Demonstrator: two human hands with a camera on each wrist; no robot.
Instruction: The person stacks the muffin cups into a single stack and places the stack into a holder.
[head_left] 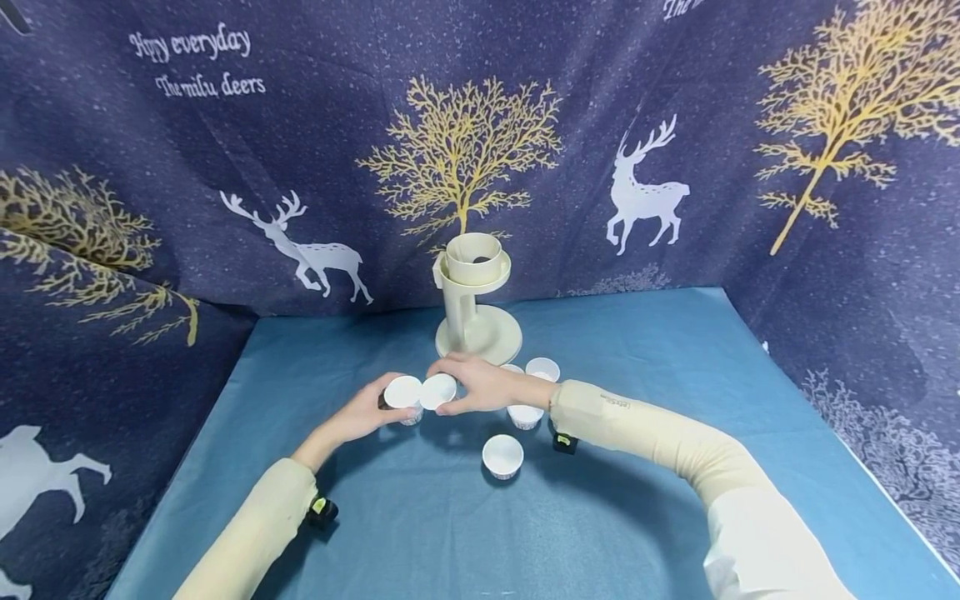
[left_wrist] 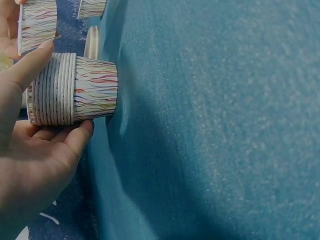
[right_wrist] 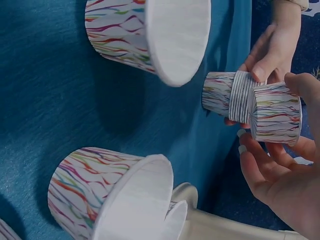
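My left hand grips a nested stack of paper cups, thumb on one side and fingers on the other. Coloured wavy lines cover the cups' white outsides, and the stack's mouth faces up in the head view. Whether its base touches the cloth I cannot tell. Just right of the stack, my right hand holds a single paper cup of the same pattern between thumb and fingers. That cup is close beside the stack's rim. Other loose cups stand mouth up, one of them a front cup; my right hand and forearm partly hide others.
Behind the hands stands a cream-coloured stand with a round base, a post and a ring holding a short cylinder. A blue cloth covers the table. A dark patterned curtain hangs along the back and sides.
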